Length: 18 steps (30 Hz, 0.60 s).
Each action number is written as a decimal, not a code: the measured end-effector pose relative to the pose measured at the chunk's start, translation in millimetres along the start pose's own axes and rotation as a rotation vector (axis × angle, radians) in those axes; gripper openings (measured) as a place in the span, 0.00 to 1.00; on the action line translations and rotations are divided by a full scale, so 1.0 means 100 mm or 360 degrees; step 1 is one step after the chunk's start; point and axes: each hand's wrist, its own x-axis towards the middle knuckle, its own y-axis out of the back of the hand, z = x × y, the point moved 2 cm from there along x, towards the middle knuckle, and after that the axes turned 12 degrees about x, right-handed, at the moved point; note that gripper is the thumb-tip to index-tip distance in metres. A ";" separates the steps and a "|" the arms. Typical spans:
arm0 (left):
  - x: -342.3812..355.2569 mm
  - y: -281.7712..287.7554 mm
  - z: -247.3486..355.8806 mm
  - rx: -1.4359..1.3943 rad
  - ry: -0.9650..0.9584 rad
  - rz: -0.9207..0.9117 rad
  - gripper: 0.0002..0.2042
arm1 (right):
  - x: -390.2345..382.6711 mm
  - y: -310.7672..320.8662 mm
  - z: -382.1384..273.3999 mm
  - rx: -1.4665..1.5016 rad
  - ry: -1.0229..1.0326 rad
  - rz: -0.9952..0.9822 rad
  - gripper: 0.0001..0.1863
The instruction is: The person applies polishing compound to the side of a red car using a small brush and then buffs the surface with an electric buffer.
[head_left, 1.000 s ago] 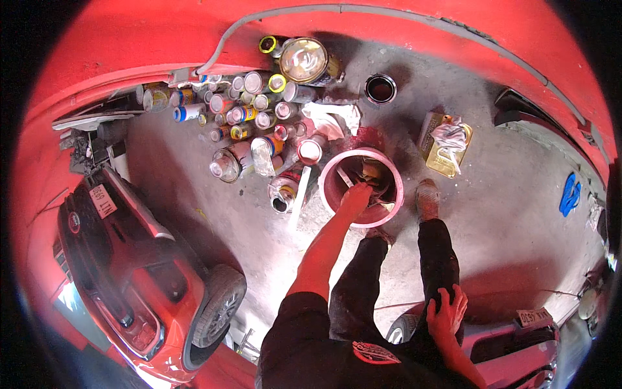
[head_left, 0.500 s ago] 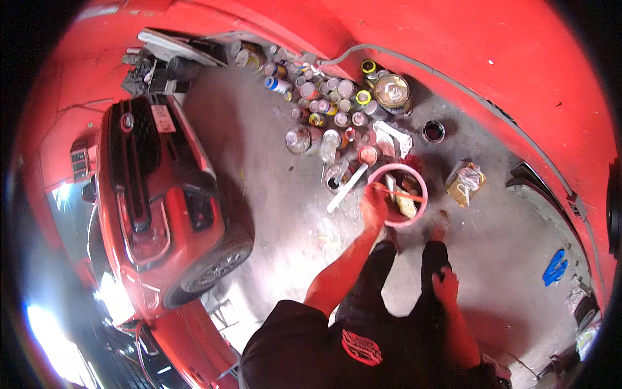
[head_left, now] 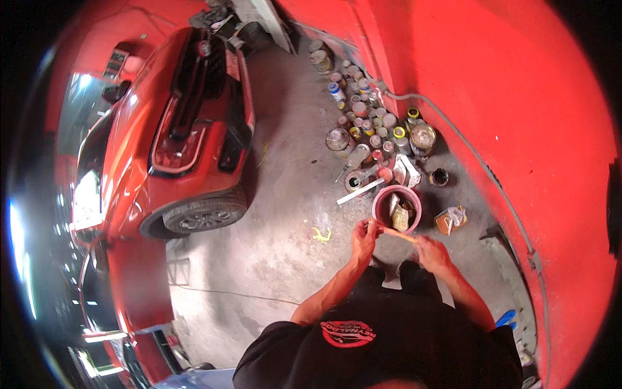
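A thin, orange-tan stick [head_left: 400, 235] lies between my two hands, just on my side of a pink bucket [head_left: 377, 209]. My left hand [head_left: 364, 238] is closed on the stick's left end. At its right end, my right hand [head_left: 433, 254] grips it too, though the fingers are partly hidden. Inside the bucket, pale and yellowish pieces [head_left: 400, 217] lean against the wall; I cannot make out what they are. Beyond the bucket's left side are a flat white strip [head_left: 360, 192] and a small cup with a reddish top [head_left: 385, 174].
Several paint cans and jars [head_left: 359, 109] crowd the floor along the red wall [head_left: 479, 71]. An open dark-filled can [head_left: 439, 177] and a brown box with crumpled plastic [head_left: 451, 220] stand right of the bucket. A red car [head_left: 142, 188] occupies the left. A grey conduit [head_left: 476, 153] follows the wall.
My right hand has come up from beside my leg to the stick. My left hand has drawn the stick back from over the bucket. The view has turned and shifted.
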 end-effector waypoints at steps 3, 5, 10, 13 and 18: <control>-0.27 0.39 -0.29 0.0235 -0.0026 0.0041 0.24 | -0.18 -0.10 -0.22 -0.0094 -0.0149 -0.0236 0.13; -0.39 0.72 -0.69 0.0386 0.0008 0.0145 0.27 | -0.21 -0.19 0.01 -0.0214 -0.0246 -0.0147 0.13; -0.83 1.46 -0.93 0.1046 0.0158 -0.0166 0.26 | -0.08 0.68 -0.29 0.0036 -0.0134 0.0373 0.15; -1.06 1.77 -1.09 0.1252 0.0052 -0.0048 0.25 | -0.08 1.04 -0.84 0.0953 -0.0246 0.0207 0.16; -1.18 1.95 -1.33 0.1149 0.0016 -0.0140 0.25 | -0.72 0.00 0.55 0.2199 -0.0947 0.0179 0.13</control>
